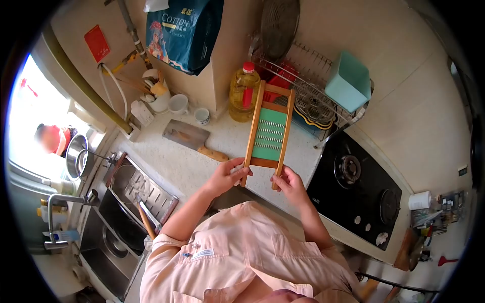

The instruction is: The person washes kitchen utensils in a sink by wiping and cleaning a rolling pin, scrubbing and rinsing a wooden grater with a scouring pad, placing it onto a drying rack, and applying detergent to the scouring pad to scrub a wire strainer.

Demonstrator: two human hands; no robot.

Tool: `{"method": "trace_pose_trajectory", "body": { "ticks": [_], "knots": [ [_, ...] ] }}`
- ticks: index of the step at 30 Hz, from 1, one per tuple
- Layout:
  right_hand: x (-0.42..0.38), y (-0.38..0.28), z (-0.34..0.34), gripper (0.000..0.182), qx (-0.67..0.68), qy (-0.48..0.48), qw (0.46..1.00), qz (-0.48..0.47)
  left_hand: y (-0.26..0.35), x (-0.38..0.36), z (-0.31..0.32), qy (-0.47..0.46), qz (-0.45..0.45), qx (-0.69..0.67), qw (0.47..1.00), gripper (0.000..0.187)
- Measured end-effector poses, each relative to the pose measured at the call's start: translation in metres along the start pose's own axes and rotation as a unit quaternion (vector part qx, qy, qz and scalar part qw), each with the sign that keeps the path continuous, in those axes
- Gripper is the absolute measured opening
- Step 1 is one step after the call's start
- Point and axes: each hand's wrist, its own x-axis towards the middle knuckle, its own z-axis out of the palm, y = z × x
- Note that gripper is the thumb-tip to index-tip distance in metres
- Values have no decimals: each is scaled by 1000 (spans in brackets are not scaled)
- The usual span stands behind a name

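Note:
Between my hands, over the counter's front edge, is a wooden-framed grater [268, 132] with a green panel and rows of metal teeth. My left hand [228, 177] grips the lower end of its left rail, fingers closed. On the other rail's lower end, my right hand [289, 183] is closed as well. The grater's far end reaches up past the oil bottle [244, 91] and the dish rack. Left of the grater, a cleaver [187, 135] lies flat on the counter, its wooden handle [213, 153] pointing toward my left hand.
On the right is a black gas stove [348, 187]. A wire dish rack [348, 117] holding a mint-green container [349, 81] stands at the back. White cups [178, 104] sit near the wall. The sink [96, 247] with a faucet [70, 199] is at left.

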Motion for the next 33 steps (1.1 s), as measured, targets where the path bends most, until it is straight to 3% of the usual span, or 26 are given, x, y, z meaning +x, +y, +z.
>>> {"method": "trace_pose_trajectory", "body": {
  "ticks": [2,8,11,14,16,18,20,25,28,33],
  "knots": [
    [12,-11,-7,44,-7,26,1000,-15,4,9,4,17,15,-22,999,27],
    [53,-32,-24,56,-37,38,997,-64,38,40,3,37,75,93,992,29],
    [65,-46,-25,55,-84,59,989,-103,69,63,2,70,99,161,980,32],
    [75,-42,-31,52,-32,86,986,-141,117,91,1,89,116,254,956,34],
    [72,-41,-35,49,-41,80,988,-124,134,127,-8,118,171,315,926,31],
    [65,-36,-36,47,-45,75,991,-106,157,164,-12,103,202,290,930,32],
    [57,-22,-37,45,-43,72,992,-89,189,193,-11,103,147,371,911,30],
    [30,10,-50,41,-40,92,993,-57,222,282,-18,86,139,507,846,25],
    [12,27,-61,39,-32,129,991,-28,227,323,-22,75,128,517,843,24],
    [-9,58,-79,34,-4,171,985,-20,236,347,-7,91,67,597,795,26]
  ]
}}
